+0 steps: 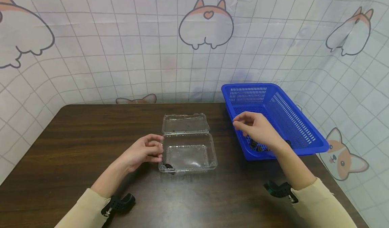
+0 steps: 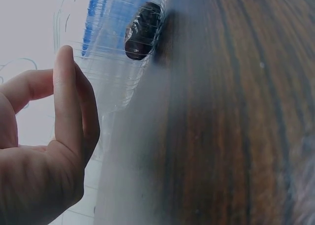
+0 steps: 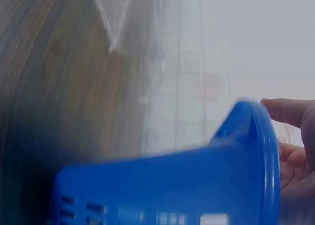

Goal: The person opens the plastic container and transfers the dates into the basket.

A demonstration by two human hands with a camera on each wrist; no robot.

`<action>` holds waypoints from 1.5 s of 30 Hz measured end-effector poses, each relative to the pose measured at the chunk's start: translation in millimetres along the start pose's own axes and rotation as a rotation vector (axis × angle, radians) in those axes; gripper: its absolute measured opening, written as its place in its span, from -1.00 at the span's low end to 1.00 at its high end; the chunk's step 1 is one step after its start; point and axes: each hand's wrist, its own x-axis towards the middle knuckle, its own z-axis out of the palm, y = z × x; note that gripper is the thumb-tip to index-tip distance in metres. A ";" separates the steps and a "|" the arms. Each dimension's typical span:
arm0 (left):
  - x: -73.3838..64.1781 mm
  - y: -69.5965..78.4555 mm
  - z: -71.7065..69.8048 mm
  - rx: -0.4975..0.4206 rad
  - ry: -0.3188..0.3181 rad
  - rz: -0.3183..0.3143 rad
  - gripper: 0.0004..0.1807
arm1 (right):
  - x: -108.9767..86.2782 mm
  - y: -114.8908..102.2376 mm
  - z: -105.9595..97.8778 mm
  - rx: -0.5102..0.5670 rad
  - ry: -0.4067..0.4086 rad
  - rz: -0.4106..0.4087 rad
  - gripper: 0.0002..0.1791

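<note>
A clear plastic clamshell box (image 1: 189,155) stands on the table with its lid (image 1: 186,124) folded back. One glossy, dark brown oblong piece (image 2: 142,32) lies in the box's near left corner. At the box's left edge is my left hand (image 1: 143,152), its fingers loosely bent and their tips at the wall. My right hand (image 1: 256,128) hovers over the left rim of the blue plastic basket (image 1: 304,150), thumb and forefinger bent towards each other. Nothing shows between those fingers. Small dark pieces (image 1: 253,143) lie in the basket's near end, partly hidden by my right forearm.
The dark wood-grain table (image 1: 91,126) reaches back to a white gridded wall cloth (image 1: 127,52) with cartoon dogs. The basket stands at the table's right side, near the cloth there. Black straps with dark devices sit on both wrists.
</note>
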 end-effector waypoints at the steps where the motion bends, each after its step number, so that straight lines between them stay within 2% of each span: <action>1: 0.1 0.1 0.0 0.000 0.000 0.002 -0.44 | 1.5 -2.4 3.3 0.005 -0.012 -0.006 -0.72; 9: 2.6 -2.8 0.2 -0.003 -0.004 -0.002 -0.43 | 11.7 -20.4 31.6 0.061 -0.101 -0.037 -0.79; 21: 3.0 -2.5 -0.4 0.004 0.000 -0.001 -0.42 | 27.7 -31.9 84.3 0.029 -0.309 -0.105 -0.82; 29: 4.7 -2.0 1.1 0.004 0.007 -0.004 -0.43 | 35.6 -33.8 117.7 0.017 -0.388 -0.117 -0.76; 40: 1.2 -2.9 0.5 0.000 0.018 0.000 -0.45 | 44.9 -41.0 153.5 -0.013 -0.530 -0.110 -0.79; 45: 1.8 -3.7 1.5 -0.001 0.015 0.002 -0.47 | 47.6 -41.2 165.8 -0.021 -0.535 -0.116 -0.84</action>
